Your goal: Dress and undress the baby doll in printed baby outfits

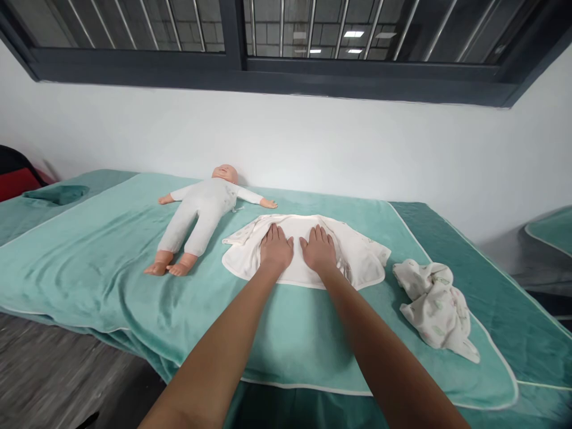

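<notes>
A white baby garment (304,275) lies spread out on the green blanket (304,333), its wide edge towards me. My left hand (276,245) rests flat on the left of its middle, fingers stretched out. Beside it, my right hand (319,246) presses flat on the cloth with fingers pointing away from me. Neither hand grips anything. To the left a baby doll (203,208) in a white long-sleeved outfit lies on its back, arms spread and feet towards me. On the right sits a crumpled white printed cloth (435,304), apart from my hands.
Behind the bed runs a white wall (313,143) below a dark-framed window (236,68) with metal bars. A red and black object (18,173) stands at the far left. Grey flooring (53,363) shows past the bed's front left edge.
</notes>
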`<state>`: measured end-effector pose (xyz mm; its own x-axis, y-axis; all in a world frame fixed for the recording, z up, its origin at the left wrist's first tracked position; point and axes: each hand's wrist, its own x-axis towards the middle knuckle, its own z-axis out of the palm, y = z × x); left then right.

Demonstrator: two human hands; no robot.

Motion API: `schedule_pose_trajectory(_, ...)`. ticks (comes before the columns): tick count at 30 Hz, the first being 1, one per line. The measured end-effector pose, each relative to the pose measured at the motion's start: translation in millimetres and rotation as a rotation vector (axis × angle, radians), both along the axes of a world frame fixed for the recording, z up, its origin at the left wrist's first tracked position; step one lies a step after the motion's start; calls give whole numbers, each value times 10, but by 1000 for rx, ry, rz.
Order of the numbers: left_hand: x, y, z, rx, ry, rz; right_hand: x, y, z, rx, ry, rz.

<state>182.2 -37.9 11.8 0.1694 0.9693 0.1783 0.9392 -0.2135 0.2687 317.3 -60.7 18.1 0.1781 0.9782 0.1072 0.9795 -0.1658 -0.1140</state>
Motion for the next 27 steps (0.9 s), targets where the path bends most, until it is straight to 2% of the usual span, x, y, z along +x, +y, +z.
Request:
schedule_pose_trajectory(16,-78,-169,-31,18,24,-37,-86,-189,3,-15,9,6)
schedule_pose_trajectory(27,-134,-315,0,17,21,-72,-165,-330,26,-17,3,8)
